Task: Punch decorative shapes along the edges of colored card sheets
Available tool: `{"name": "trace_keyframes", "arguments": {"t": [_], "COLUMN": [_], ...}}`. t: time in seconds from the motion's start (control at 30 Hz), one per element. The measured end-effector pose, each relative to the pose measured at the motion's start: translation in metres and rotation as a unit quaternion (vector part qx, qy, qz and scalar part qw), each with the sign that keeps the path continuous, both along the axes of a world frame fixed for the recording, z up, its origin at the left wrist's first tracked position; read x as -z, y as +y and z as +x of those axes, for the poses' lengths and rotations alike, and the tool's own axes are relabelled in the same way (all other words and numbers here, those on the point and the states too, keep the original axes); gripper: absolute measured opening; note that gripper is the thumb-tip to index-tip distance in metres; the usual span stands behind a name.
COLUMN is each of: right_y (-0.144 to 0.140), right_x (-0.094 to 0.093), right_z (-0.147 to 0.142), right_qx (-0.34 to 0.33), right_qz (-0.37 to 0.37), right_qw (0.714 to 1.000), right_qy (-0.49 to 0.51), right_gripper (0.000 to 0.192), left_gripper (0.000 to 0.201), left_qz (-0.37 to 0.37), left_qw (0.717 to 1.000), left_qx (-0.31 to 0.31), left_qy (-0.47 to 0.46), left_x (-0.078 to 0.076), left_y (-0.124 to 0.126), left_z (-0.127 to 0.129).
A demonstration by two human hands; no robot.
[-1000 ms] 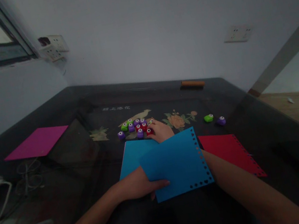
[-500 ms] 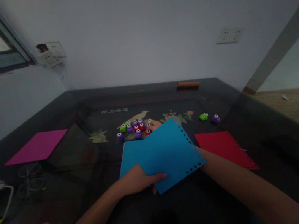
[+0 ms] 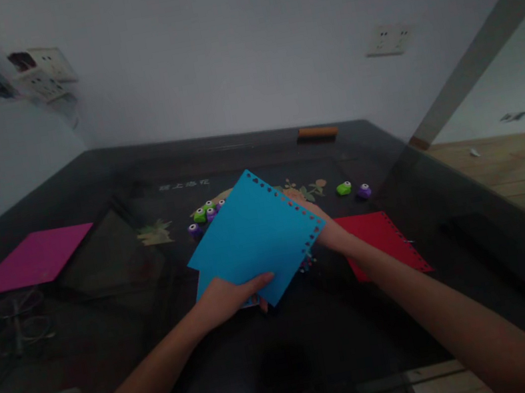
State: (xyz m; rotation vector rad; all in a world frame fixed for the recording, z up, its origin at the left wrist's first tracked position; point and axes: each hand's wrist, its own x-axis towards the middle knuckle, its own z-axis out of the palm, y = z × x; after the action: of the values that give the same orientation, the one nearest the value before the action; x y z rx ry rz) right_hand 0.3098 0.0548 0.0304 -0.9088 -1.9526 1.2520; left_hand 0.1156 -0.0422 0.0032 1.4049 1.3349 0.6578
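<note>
Both hands (image 3: 275,269), blue sheet (image 3: 254,238) now tilted up

Blue sheet (image 3: 254,238) — now tilted, raised

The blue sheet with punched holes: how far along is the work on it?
Done: the blue sheet has holes along its upper-right edge, and the red sheet is punched too. In hand: left hand holds its lower corner, right hand is mostly hidden behind it. Left: its other visible edges and the magenta sheet look unpunched.
</note>
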Motion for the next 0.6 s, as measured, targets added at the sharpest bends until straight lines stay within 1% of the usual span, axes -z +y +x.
{"name": "trace_keyframes", "arguments": {"t": [0.07,0.13,0.23,0.33,0.47,0.53,0.6], "right_y": [0.001,-0.002,-0.011,-0.023,-0.028,-0.028,-0.027], "right_x": [0.007,0.012,0.015,0.018,0.023,0.026,0.030], "right_z": [0.010,0.021,0.036,0.045,0.048,0.047,0.045], "right_qx": [0.004,0.003,0.023,0.055,0.065,0.063,0.077], "right_qz": [-0.020,-0.055,-0.149,-0.221,-0.259,-0.260,-0.260], "right_qw": [1.000,0.998,0.988,0.972,0.960,0.957,0.953], "right_qy": [0.002,0.008,0.036,0.060,0.088,0.112,0.135], "right_gripper": [0.029,0.027,0.031,0.034,0.035,0.035,0.035], "left_gripper": [0.043,0.043,0.044,0.047,0.051,0.052,0.052], "left_qz": [-0.001,-0.007,-0.014,-0.018,-0.035,-0.042,-0.043], "left_qw": [1.000,0.999,0.995,0.992,0.985,0.983,0.978], "left_qx": [-0.013,-0.037,-0.084,-0.103,-0.113,-0.117,-0.138], "left_qy": [-0.004,0.007,0.043,0.076,0.125,0.138,0.148], "left_x": [-0.001,-0.002,-0.003,-0.002,-0.008,-0.012,-0.015], "left_y": [0.001,0.001,-0.001,0.000,0.007,0.012,0.015], "left_z": [0.001,0.002,0.003,0.005,0.019,0.028,0.036]}}
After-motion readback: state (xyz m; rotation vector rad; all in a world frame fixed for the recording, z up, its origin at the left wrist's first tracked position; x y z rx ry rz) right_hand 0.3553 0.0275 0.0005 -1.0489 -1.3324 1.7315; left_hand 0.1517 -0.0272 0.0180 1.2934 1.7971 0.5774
